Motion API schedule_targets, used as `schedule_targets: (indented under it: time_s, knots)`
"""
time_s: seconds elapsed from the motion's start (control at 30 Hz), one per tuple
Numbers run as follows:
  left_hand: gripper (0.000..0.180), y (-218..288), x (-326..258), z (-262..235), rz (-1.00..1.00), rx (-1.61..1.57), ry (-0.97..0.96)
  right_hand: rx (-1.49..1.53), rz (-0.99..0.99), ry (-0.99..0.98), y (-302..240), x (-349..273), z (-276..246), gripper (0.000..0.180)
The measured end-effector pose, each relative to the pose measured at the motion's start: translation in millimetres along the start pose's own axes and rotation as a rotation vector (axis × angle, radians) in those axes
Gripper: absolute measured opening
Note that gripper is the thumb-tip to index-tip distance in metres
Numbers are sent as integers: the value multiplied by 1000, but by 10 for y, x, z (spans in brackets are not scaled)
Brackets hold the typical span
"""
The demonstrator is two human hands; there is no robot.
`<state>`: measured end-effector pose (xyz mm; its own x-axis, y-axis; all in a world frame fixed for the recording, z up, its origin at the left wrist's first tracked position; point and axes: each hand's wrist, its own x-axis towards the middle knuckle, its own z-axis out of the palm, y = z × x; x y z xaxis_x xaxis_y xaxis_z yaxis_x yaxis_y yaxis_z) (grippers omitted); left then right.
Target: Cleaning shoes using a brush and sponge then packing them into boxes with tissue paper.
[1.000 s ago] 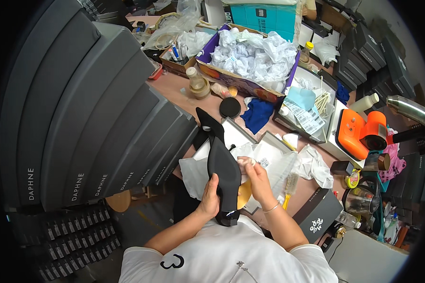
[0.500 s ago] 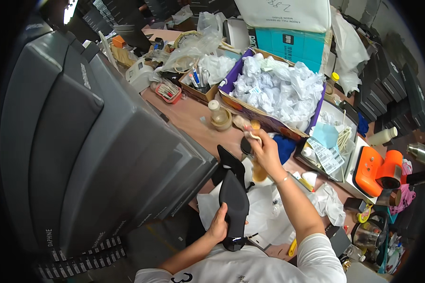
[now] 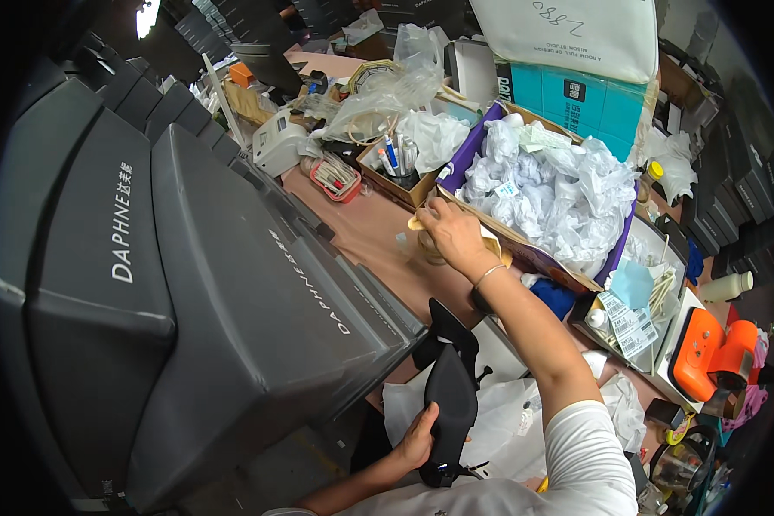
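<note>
My left hand (image 3: 418, 437) grips a black pointed shoe (image 3: 452, 396) with its sole turned up. Just beyond its toe lies another black shoe (image 3: 452, 328), partly covered, on white tissue paper (image 3: 499, 421). My right hand (image 3: 456, 236) reaches forward over the table, its fingers closed around a crumpled cream cloth (image 3: 493, 244). Beneath those fingers, a round tan object (image 3: 430, 249) shows only in part. The small bottle that stood there is hidden behind the hand.
Stacked dark grey shoe boxes (image 3: 224, 292) rise close on the left. A purple-edged carton (image 3: 470, 155) of crumpled white paper stands beyond my right hand. A pen holder (image 3: 399, 163) and red tray (image 3: 336, 179) are farther left; an orange device (image 3: 698, 353) sits at right.
My right hand has moved forward and left with the cloth, from beside the shoes to over the small bottle. My left hand still holds the shoe. The view has shifted left.
</note>
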<state>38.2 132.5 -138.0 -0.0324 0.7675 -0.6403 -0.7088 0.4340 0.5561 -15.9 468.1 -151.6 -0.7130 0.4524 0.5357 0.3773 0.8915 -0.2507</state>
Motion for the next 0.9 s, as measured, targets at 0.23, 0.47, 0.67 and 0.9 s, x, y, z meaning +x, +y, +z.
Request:
schedule_targets:
  time_s: [0.23, 0.47, 0.67, 0.9]
  knots:
    - [69, -70, 18, -145, -26, -29, -32, 183, 134, 35, 26, 24, -87, 29]
    - [69, -68, 24, -180, -63, -35, -45, 173, 43, 46, 17, 20, -205, 24]
    - [69, -40, 27, -159, -38, -18, -23, 206, 82, 101, 11, -116, 147, 29]
    - [62, -44, -46, -138, -28, -74, 41, 309, 256, 112, -122, -227, 341, 36]
